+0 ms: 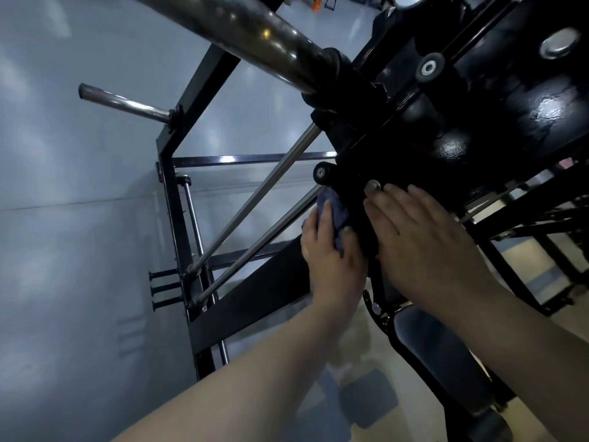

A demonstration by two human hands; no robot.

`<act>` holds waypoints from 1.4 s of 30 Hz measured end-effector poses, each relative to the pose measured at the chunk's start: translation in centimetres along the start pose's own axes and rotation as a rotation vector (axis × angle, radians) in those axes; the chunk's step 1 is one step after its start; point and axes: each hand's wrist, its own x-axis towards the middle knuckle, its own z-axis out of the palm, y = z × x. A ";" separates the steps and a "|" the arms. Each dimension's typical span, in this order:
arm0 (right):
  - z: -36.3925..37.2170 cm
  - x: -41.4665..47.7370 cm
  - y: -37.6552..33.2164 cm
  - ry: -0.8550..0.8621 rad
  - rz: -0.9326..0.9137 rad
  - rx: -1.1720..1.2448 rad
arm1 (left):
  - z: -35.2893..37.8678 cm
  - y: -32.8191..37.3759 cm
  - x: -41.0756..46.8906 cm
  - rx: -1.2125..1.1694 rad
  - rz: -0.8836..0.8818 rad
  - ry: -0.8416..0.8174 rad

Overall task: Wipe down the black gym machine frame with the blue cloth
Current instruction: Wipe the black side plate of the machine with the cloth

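Left hand [331,250] presses cloth [334,215] on frame [357,193]; right hand [424,237] just right, flat on frame.

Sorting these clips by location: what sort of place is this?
Most likely a gym: a black weight-machine frame, a chrome bar and weight-plate storage pegs fill the view, above a padded bench.

Two hands: left hand [331,250], right hand [424,237]; one blue cloth [334,212]; one black frame [446,122].

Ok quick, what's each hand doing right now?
Left hand: closed on the cloth, pressing it against the frame.
Right hand: open, flat on the frame, holding nothing.
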 end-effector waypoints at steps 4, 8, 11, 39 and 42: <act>0.2 -0.7 0.1 -0.008 0.014 -0.010 | -2.7 -5.6 -0.9 0.128 0.170 -0.024; -0.4 -0.5 0.3 -0.018 0.026 -0.009 | -2.4 -6.1 0.5 0.094 -0.337 0.163; -0.9 -0.4 1.0 -0.046 0.057 -0.036 | -0.7 -3.1 2.4 0.056 -0.529 0.203; 5.3 2.5 -8.7 -0.186 -0.136 -0.202 | -6.4 -14.2 1.6 0.075 -0.363 0.164; 6.2 2.6 -9.6 -0.218 -0.193 -0.239 | -6.7 -15.4 1.8 0.125 -0.169 0.123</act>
